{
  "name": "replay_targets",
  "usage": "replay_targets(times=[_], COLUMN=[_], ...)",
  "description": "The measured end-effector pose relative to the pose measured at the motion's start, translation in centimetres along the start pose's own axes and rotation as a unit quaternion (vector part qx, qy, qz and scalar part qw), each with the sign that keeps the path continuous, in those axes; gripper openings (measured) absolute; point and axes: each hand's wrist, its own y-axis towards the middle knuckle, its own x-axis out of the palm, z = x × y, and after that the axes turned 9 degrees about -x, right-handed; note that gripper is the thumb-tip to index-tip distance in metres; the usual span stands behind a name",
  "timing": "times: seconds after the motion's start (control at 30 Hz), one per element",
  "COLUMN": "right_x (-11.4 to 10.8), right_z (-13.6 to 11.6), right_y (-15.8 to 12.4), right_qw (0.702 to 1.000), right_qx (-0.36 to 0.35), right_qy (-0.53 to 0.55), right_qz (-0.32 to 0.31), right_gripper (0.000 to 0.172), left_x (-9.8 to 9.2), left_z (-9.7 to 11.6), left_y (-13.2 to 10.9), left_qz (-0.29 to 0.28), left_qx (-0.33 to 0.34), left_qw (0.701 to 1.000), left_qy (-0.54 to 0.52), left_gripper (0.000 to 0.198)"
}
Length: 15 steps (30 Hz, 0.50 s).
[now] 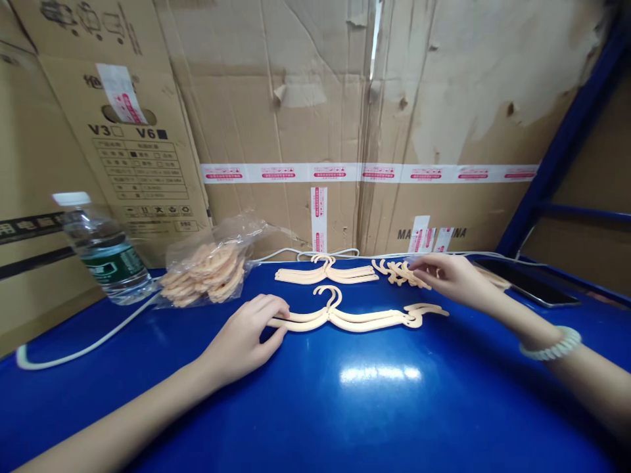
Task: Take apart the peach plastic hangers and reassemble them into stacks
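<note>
Beige hangers (365, 322) lie on the blue table (305, 407), their hooks pointing away from me. My left hand (251, 332) grips their left end between thumb and fingers. Small curved beige pieces (424, 314) rest at their right end. Behind them lies another group of beige hangers (345, 274). At the back right, my right hand (444, 276) has its fingers pressed together at a pile of small beige hook pieces (400, 272); what is between the fingertips is too small to name.
A clear plastic bag of beige parts (204, 276) sits at the back left, beside a water bottle (106, 253). A white cable (93, 348) crosses the left side. A dark phone (530, 282) lies at the right. Cardboard (296, 131) stands behind.
</note>
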Motion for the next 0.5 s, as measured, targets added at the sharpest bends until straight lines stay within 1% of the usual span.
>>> replay_targets(times=[0.07,0.17,0.33,0.5], right_x=[0.3,1.0,1.6,1.2], right_z=[0.8,1.9,3.0,3.6], right_y=[0.0,-0.1,-0.2,-0.3], right_qw=[1.0,0.999,0.998,0.994], right_qx=[0.009,0.005,-0.025,-0.026], right_qy=[-0.013,-0.035,-0.059,-0.09], right_qz=[0.011,0.011,-0.025,-0.051], right_gripper=[0.03,0.025,0.023,0.027], left_x=[0.0,-0.1,-0.2,-0.3], left_z=[0.0,0.2,0.4,0.5], left_y=[0.0,0.0,0.0,0.0], left_qz=[0.003,0.005,0.012,0.021], left_qx=[0.005,0.012,0.02,0.024], left_qw=[1.0,1.0,1.0,0.999], left_qy=[0.001,0.002,0.001,0.001], left_gripper=[0.012,0.013,0.014,0.014])
